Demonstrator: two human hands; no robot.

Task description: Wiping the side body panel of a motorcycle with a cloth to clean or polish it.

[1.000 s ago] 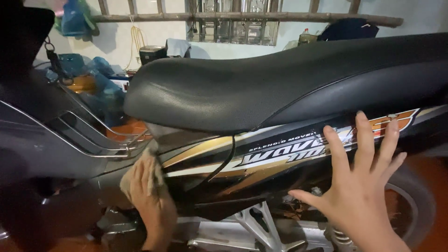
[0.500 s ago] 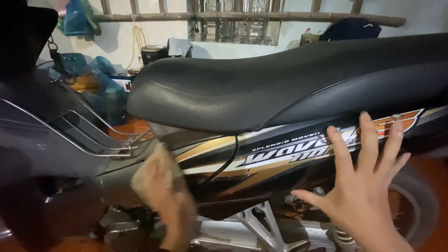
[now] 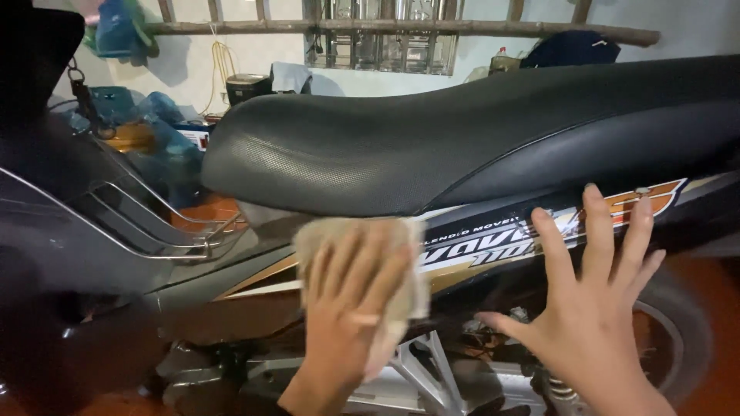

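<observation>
A black motorbike fills the view, with a long black seat [image 3: 432, 139] above a glossy side panel [image 3: 493, 239] bearing gold, orange and white stripes. My left hand [image 3: 351, 308] presses a beige cloth [image 3: 401, 296] flat against the panel just under the front of the seat, fingers spread over the cloth. My right hand [image 3: 593, 316] rests open on the striped part of the panel further back, fingers apart and holding nothing.
A chrome wire rack [image 3: 154, 223] sits at the bike's step-through on the left. The rear wheel [image 3: 671, 339] and silver frame struts [image 3: 424, 370] lie below my hands. Blue bags [image 3: 162, 131], a small dark box [image 3: 247, 86] and a wooden rail [image 3: 401, 27] stand behind against the wall.
My left hand has slid the cloth up and to the right along the panel, toward the seat's underside. My right hand stays flat on the striped panel.
</observation>
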